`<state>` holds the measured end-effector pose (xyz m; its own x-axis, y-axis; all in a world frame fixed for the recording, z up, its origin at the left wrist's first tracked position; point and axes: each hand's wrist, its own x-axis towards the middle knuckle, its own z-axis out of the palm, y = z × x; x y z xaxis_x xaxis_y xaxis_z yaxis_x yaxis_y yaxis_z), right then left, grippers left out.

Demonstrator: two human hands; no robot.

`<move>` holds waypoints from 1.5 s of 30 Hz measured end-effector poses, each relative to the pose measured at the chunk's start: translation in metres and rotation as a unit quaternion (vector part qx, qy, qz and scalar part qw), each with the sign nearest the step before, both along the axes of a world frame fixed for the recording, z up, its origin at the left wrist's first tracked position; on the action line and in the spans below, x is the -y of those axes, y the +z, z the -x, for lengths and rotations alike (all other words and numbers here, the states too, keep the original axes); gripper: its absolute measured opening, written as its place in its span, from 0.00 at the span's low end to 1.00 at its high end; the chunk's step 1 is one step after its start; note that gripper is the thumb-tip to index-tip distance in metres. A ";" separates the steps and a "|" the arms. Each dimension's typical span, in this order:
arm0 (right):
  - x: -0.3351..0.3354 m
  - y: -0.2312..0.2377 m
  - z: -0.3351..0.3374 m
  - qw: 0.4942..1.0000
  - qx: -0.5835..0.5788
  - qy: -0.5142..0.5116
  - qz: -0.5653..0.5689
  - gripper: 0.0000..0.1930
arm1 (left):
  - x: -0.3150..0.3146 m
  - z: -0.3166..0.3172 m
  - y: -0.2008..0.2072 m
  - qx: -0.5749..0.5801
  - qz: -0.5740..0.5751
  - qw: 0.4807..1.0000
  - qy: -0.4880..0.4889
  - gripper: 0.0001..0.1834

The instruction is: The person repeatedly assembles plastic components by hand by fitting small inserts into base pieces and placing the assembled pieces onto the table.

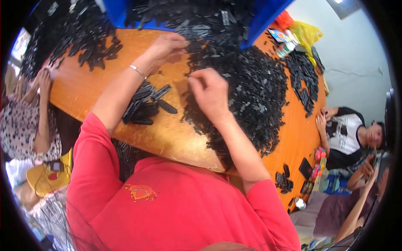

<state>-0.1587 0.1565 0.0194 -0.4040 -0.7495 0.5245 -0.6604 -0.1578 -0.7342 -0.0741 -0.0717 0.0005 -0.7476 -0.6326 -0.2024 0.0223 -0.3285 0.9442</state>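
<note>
My left hand (165,52), with a bracelet at the wrist, hovers in front of the blue bin (121,14). Its fingers are bent together, and anything inside them is hidden. Over the left edge of a big pile of small black plastic pieces (255,96) is my right hand (210,90), thumb and forefinger drawn together; I cannot make out what they pinch. Longer black strips (140,106) lie in a small heap below my left wrist. More dark pieces (201,31) fill the bin and spill from its front onto the pile.
Another black heap (79,37) covers the table's far left, beside a person's hands (44,81). On the right are black parts (301,77), a yellow plastic bag (307,35), a white bottle (287,48) and a dark phone-like slab (305,168). People sit along the right side.
</note>
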 end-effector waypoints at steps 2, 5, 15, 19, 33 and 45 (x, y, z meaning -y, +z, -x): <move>0.003 0.012 0.003 0.999 0.044 -0.006 0.029 0.05 | -0.009 -0.021 0.009 -0.043 -0.027 0.998 -0.021 0.07; 0.010 0.027 0.003 0.993 0.043 0.006 0.112 0.08 | -0.033 -0.041 0.017 -0.108 -0.026 0.991 -0.081 0.12; 0.009 0.041 -0.013 0.987 -0.062 0.020 0.147 0.10 | -0.073 -0.069 0.039 -0.188 -0.029 0.974 -0.120 0.20; 0.008 0.042 -0.016 0.987 -0.073 0.022 0.141 0.10 | -0.078 -0.067 0.038 -0.209 -0.043 0.969 -0.124 0.24; 0.011 0.050 -0.008 0.981 -0.139 0.081 0.106 0.10 | -0.070 -0.075 0.029 -0.102 -0.005 0.993 -0.067 0.20; 0.011 0.041 0.006 0.966 -0.227 0.119 0.045 0.10 | -0.078 -0.085 0.043 -0.019 0.056 0.995 -0.085 0.18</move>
<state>-0.1647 0.1453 0.0606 0.0606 -0.7354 0.6749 -0.8483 -0.3943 -0.3535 0.0109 0.0063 0.0435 -0.8511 -0.5138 -0.1082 0.0115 -0.2243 0.9744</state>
